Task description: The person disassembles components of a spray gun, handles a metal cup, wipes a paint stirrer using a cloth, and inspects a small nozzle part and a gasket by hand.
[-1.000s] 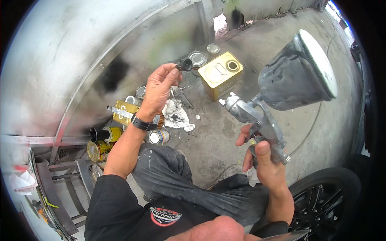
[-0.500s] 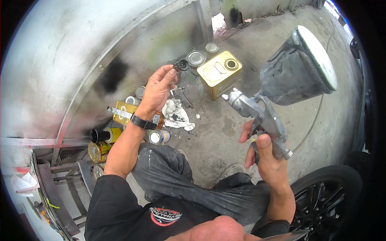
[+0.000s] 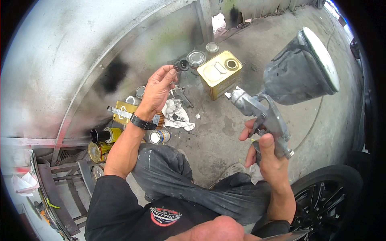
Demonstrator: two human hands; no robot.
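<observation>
In my left hand (image 3: 160, 86) a small round black cap (image 3: 183, 65) is pinched between thumb and fingers. Just right of it stands a yellow metal can (image 3: 211, 76), its round spout on top uncovered. My right hand (image 3: 265, 154) grips a paint spray gun (image 3: 263, 114) by its handle, and its nozzle points left toward the can. A large grey-smeared cup (image 3: 295, 70) with a white lid sits tilted on the gun. Below my left hand, a stained white rag (image 3: 177, 114) lies on the floor beside a second, smaller grey gun-like tool (image 3: 183, 96).
Several paint tins, among them a round tin (image 3: 196, 58) and a white-topped tin (image 3: 159, 137), stand along the paint-marked wall (image 3: 132, 44). A metal frame (image 3: 66, 188) is at lower left. A hose (image 3: 317, 114) runs over the concrete; a black wheel (image 3: 325, 197) is at lower right.
The spray gun has shifted slightly to the right and tipped a little in my right hand. My left hand and the black cap stay where they were.
</observation>
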